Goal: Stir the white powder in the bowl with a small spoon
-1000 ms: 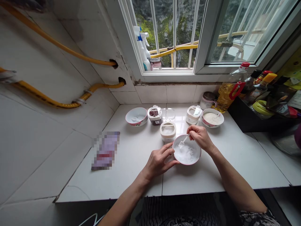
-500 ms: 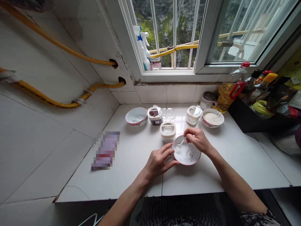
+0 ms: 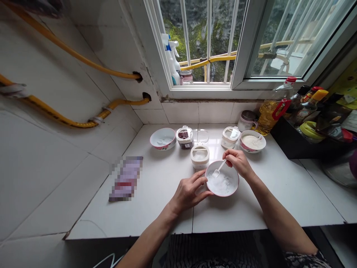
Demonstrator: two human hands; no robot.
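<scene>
A bowl (image 3: 234, 186) with a thin red rim holds white grains, heaped toward its front. My left hand (image 3: 191, 190) grips the bowl's left side, fingers at the rim and thumb low in front. In my right hand (image 3: 236, 162) is a small white spoon (image 3: 220, 168), pinched by the handle, its head inside the bowl at the white grains. Just behind the bowl stands a clear jar (image 3: 200, 157) with white contents. Farther back are a jar of dark red pieces (image 3: 185, 138), another lidded jar (image 3: 230, 137) and a flowered bowl of pale powder (image 3: 252, 141).
A flowered bowl (image 3: 163, 139) stands at the back left, and a blurred purple packet (image 3: 126, 178) lies at the left. An oil bottle (image 3: 275, 106) and a black rack of bottles (image 3: 290, 139) stand at the right, below the window.
My right hand has shifted slightly right along the rim, and the spoon shows more of its handle, its head now nearer the bowl's middle. My left hand stays on the bowl.
</scene>
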